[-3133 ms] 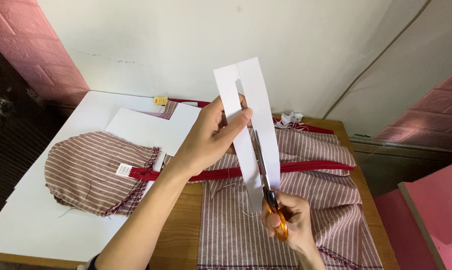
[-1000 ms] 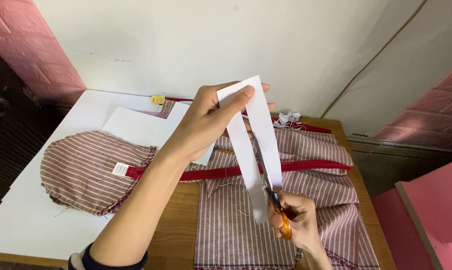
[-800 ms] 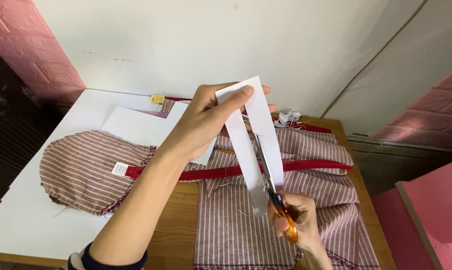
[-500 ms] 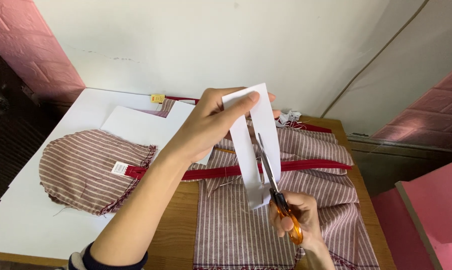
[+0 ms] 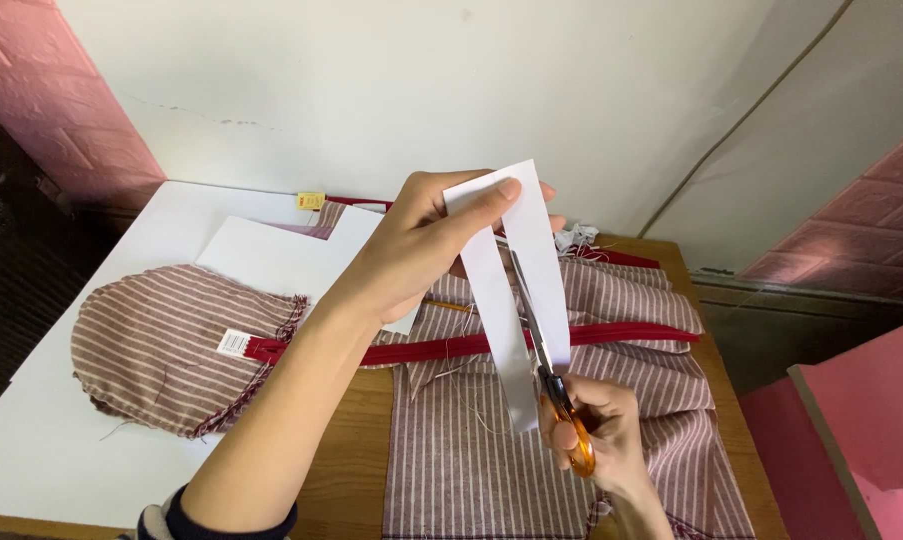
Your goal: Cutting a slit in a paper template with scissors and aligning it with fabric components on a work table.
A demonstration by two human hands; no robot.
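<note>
Left hand (image 5: 411, 255) pinches top of the white paper strip (image 5: 516, 290); right hand (image 5: 596, 435) grasps orange scissors (image 5: 556, 385). Blades are now higher up the paper vs. 1 s ago, so cut is approx. halfway, above the striped fabric (image 5: 571, 440) on the counter (image 5: 351, 470).

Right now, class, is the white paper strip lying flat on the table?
No: the left hand holds the white paper strip up in the air while the scissors in the right hand cut along it.

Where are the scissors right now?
In the head view, right of centre: the orange-handled scissors are in the right hand, blades pointing up between two strips of white paper, above the striped fabric.
</note>
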